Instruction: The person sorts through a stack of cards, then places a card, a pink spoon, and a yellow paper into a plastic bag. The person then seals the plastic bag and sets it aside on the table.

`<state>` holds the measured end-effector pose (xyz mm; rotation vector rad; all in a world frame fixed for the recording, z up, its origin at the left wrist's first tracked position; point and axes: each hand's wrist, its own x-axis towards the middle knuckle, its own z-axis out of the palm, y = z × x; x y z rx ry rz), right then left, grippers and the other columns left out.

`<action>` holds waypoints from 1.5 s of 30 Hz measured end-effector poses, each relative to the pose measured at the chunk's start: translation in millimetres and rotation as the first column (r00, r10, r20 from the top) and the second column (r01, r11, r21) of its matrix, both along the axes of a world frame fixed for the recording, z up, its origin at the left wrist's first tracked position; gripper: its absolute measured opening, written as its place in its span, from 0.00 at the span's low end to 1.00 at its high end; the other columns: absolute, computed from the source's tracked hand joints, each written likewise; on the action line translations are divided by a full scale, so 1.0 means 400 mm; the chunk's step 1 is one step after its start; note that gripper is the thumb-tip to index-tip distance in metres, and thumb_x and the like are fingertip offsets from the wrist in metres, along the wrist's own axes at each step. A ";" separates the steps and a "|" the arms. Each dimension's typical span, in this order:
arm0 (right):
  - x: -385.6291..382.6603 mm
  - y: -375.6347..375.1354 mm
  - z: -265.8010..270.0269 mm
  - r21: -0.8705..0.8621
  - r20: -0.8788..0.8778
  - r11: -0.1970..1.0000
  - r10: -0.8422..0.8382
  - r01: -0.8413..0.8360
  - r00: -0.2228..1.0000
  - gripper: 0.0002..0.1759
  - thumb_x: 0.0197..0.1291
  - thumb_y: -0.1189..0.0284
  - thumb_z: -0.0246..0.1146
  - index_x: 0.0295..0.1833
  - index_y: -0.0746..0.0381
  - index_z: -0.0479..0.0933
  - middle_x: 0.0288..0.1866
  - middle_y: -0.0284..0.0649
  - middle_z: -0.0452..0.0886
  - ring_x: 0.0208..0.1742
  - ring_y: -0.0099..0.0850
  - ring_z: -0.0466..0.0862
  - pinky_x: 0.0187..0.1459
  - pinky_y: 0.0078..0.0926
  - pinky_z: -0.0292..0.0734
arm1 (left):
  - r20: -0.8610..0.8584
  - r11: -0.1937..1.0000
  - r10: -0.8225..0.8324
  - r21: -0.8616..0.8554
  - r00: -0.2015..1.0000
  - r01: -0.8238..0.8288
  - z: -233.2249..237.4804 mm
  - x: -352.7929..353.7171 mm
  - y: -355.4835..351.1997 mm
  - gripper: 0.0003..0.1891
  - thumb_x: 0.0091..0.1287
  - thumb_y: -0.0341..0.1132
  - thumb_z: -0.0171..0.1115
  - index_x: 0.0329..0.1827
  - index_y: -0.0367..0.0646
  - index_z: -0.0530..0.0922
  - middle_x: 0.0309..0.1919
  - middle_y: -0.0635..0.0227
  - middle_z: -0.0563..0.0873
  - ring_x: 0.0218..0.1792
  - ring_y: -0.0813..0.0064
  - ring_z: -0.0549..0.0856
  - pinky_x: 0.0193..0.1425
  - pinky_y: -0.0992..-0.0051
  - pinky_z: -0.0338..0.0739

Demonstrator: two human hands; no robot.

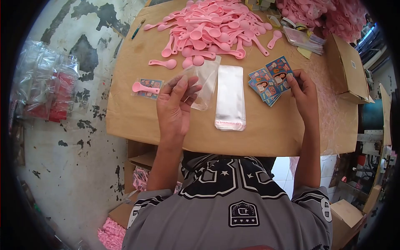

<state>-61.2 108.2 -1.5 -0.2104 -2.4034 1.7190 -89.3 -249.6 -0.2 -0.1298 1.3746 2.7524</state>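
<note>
My left hand is raised over the table with its fingers curled; a clear plastic bag hangs beside and behind the fingers, seemingly held by them. To its right lies a stack of clear bags. My right hand pinches the edge of a blue printed card, which overlaps a small stack of similar cards. Left of my left hand, a pink spoon lies on a blue card in a clear bag. A large heap of pink spoons covers the table's far side.
Brown paper covers the table. A pen lies at the far left edge. Tape rolls and an open cardboard box stand at the right. Wrapped plastic packs are at the far left.
</note>
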 end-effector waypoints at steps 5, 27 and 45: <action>0.082 -0.108 0.028 -0.174 0.030 0.981 0.088 -0.081 0.996 0.11 0.79 0.67 0.65 0.54 0.65 0.81 0.39 0.28 0.83 0.33 0.13 0.77 0.35 0.15 0.74 | -0.076 0.997 0.070 -0.021 0.995 -0.072 0.007 -0.015 0.032 0.09 0.78 0.36 0.69 0.52 0.41 0.83 0.48 0.55 0.93 0.43 0.64 0.95 0.44 0.71 0.91; 0.165 -0.259 -0.006 -0.497 -0.065 0.866 -0.101 0.056 0.993 0.10 0.78 0.71 0.66 0.54 0.67 0.79 0.42 0.33 0.86 0.36 0.19 0.85 0.39 0.19 0.81 | -0.031 0.998 0.024 -0.052 0.999 -0.026 0.010 0.026 0.174 0.10 0.79 0.35 0.68 0.55 0.40 0.81 0.50 0.50 0.93 0.51 0.60 0.94 0.52 0.66 0.92; 0.141 -0.228 -0.006 -0.547 0.037 0.830 0.159 -0.113 0.987 0.11 0.76 0.72 0.68 0.56 0.68 0.81 0.40 0.32 0.86 0.35 0.18 0.85 0.38 0.17 0.81 | -0.012 0.989 -0.148 -0.008 0.989 0.148 -0.010 0.046 0.222 0.13 0.77 0.31 0.69 0.60 0.35 0.81 0.46 0.56 0.94 0.45 0.75 0.93 0.51 0.71 0.89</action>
